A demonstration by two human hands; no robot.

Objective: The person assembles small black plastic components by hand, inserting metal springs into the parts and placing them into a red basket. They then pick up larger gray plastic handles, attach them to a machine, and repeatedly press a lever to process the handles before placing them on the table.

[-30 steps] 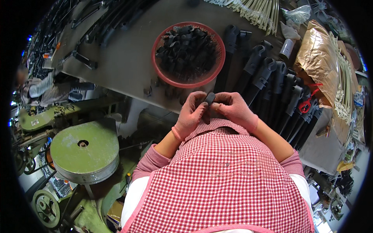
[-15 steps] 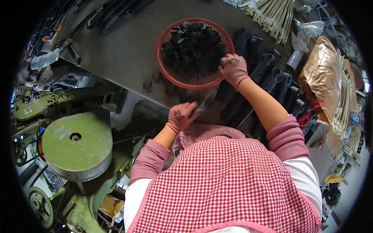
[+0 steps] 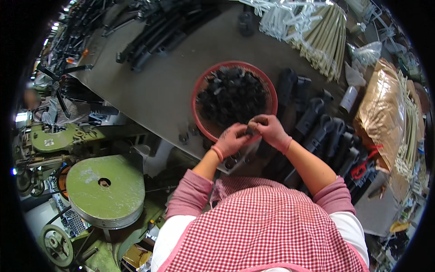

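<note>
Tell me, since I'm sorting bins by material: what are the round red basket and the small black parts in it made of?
Round red basket: probably moulded plastic, with an even red, thin rim. Small black parts: likely plastic or rubber, matte black with dull highlights; too small to tell which.

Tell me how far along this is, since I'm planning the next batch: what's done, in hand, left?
Done, it seems: a row of long black handles lies on the table to the person's right. In hand: the left hand and right hand meet at the basket's near rim, pinching one small black part. Left: the red basket is heaped with small black pieces, so plenty remains.
</note>
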